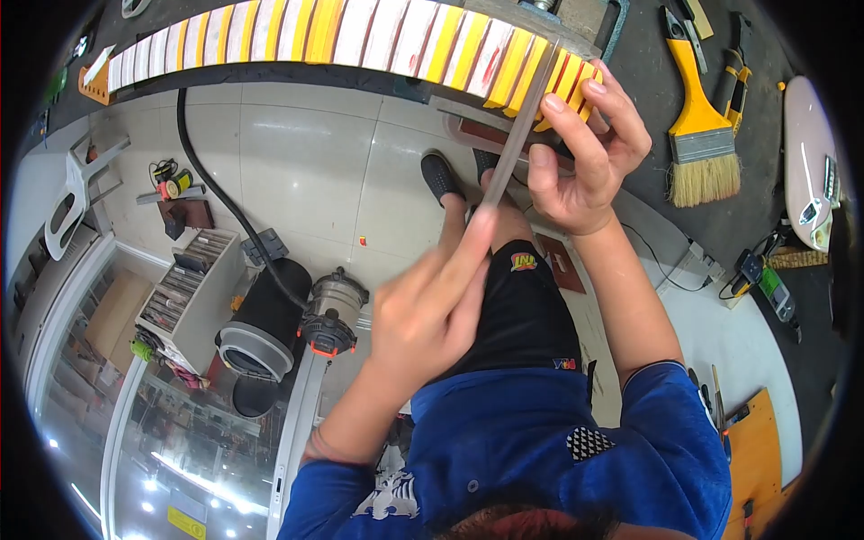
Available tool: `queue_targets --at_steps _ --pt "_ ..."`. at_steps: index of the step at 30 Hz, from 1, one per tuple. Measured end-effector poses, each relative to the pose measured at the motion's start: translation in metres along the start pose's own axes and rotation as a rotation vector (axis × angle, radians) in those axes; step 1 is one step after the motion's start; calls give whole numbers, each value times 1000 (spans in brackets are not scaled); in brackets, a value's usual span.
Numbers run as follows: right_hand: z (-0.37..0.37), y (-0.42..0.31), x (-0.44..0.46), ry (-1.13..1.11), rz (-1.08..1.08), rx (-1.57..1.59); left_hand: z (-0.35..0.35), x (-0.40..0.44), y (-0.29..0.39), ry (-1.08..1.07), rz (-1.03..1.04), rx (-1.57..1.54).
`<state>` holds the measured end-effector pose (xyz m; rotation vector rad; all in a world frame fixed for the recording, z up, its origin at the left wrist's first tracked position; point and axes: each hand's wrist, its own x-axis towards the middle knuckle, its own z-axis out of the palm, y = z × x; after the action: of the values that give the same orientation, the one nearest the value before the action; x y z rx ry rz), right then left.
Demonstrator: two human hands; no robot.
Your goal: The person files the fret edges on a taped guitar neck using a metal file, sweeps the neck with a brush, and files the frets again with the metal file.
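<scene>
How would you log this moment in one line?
Left hand grips thin grey bar | bar overlaps striped strip in view | right hand at strip's end | paintbrush lies unheld

The person's left grip (432, 306), motion-blurred, holds a slim, flat, brownish-grey bar (517, 142) whose far end lies across a curved strip of yellow and white segments (387, 40), near the strip's right end. The right grip (589, 166) sets its fingertips on that end, just beside the bar. On the dark counter (643, 108), to the right, lie a broad yellow-handled paintbrush (702, 108) and a yellow-and-black-handled tool (736, 81). On the tiled floor (297, 144) below, a black hose (209, 171) runs to a canister vacuum (335, 306), beside a large black cylinder (270, 310).
</scene>
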<state>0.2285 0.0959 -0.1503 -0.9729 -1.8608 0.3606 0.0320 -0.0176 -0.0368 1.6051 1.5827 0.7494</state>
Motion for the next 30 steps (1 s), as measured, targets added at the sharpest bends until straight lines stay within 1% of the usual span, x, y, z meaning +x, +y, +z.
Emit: queue_targets --at_steps 4,6,9,11,12,15,17,19,21,23,24,26,27,30 --pt "-1 -2 2 -3 -8 -42 20 73 0 100 126 3" --pt "-1 -3 4 -6 -9 -36 22 66 -3 122 126 3" --pt "-1 -1 1 -13 -3 -16 16 -17 -16 82 62 30" --pt "-6 -1 4 -74 -42 -57 4 -63 -16 24 22 44" --pt "-8 -1 4 -107 -62 -75 2 -77 -17 11 16 46" --pt "-11 -3 6 -116 -31 34 -1 -94 -25 31 29 -12" --pt "-27 -10 15 -84 -7 -48 3 -95 -33 91 34 -30" --pt "-48 -12 36 -64 22 -255 5 -95 -39 133 6 -63" --pt "-77 -1 58 -116 90 -562 5 -96 -42 157 -48 -113" --pt "-99 17 66 -194 224 -858 1 -104 -46 148 -127 -141" --pt "-110 24 65 -304 262 -946 0 -110 -47 145 -166 -154" --pt "-128 32 67 -521 338 -1119 -2 -121 -47 152 -346 -293" --pt "-130 34 69 -562 361 -1118 -3 -126 -46 158 -431 -362" --pt "-136 41 78 -632 406 -1085 -9 -134 -44 172 -567 -536"
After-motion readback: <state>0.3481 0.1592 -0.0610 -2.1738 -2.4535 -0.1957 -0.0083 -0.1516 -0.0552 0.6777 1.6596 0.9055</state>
